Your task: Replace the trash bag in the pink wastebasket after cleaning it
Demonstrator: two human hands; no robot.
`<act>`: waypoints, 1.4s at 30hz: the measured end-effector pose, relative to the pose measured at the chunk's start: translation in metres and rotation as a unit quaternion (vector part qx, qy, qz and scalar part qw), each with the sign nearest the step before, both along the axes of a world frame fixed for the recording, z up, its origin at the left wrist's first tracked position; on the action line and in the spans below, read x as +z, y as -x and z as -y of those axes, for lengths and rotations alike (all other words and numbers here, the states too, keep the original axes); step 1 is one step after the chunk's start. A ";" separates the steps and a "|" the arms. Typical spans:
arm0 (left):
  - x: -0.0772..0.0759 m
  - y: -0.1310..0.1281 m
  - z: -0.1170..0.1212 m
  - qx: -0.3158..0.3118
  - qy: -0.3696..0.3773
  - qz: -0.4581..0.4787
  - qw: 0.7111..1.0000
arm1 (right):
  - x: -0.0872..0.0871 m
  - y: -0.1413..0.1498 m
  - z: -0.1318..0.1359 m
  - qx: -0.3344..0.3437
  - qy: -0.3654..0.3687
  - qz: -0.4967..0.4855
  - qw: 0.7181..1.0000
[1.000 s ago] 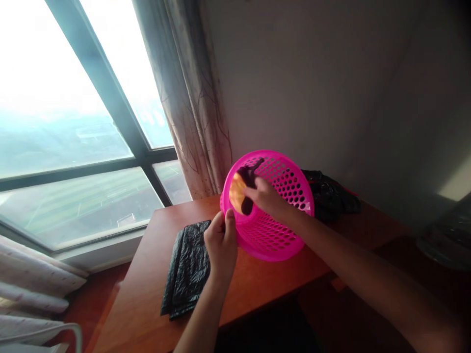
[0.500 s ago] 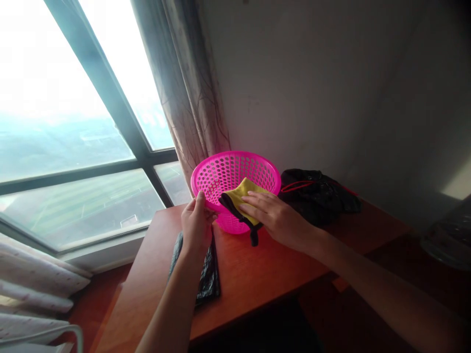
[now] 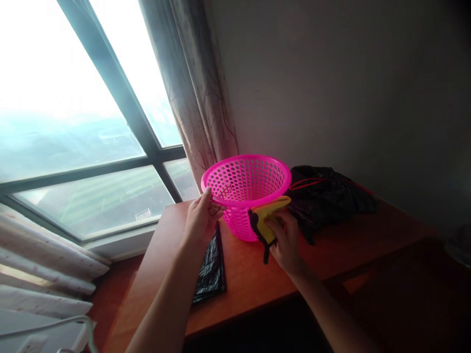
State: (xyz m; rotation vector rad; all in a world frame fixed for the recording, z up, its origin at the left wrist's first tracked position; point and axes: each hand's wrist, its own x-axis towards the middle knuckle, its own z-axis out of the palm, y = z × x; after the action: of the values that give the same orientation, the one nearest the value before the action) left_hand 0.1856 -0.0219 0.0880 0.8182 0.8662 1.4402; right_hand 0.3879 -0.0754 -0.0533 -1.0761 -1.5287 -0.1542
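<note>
A bright pink plastic basket (image 3: 241, 221) full of round holes stands upright on the reddish-brown table (image 3: 253, 294). My left hand (image 3: 201, 215) grips its rim at the near left, thumb on top and fingers curled beneath. In my right hand (image 3: 287, 240) is a yellow cloth (image 3: 265, 220) with a black edge and a dangling black loop. The cloth lies against the outside of the basket, just under the rim at the near right. Part of the basket's side is hidden behind the cloth.
A folded black plastic bag (image 3: 212, 274) lies flat beside my left forearm. Behind the basket to the right sits a crumpled black bag (image 3: 331, 196) with red drawstrings. The window (image 3: 91, 181) and curtain (image 3: 206, 98) are at the left; a grey wall (image 3: 331, 98) rises behind.
My right hand has moved the cloth from over the near rim down to the outside of the basket, its fingers now bent. My left hand still holds the rim. The view has shifted slightly.
</note>
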 end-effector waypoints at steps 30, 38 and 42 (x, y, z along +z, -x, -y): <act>0.032 -0.055 0.019 0.013 -0.407 -0.721 0.561 | 0.076 0.019 -0.026 -0.019 0.040 -0.341 0.939; 0.025 -0.048 0.013 0.045 -0.399 -0.700 0.591 | -0.013 0.045 -0.035 -0.078 0.212 -0.258 0.939; 0.026 -0.044 0.012 0.051 -0.400 -0.702 0.587 | -0.041 0.046 -0.034 -0.053 0.270 -0.303 0.913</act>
State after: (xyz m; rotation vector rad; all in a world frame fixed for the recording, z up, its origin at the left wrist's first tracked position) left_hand 0.2301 -0.0342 0.1143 2.8606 1.3491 0.9846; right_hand 0.3421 -0.0410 -0.0945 -1.4693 -0.9547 0.5200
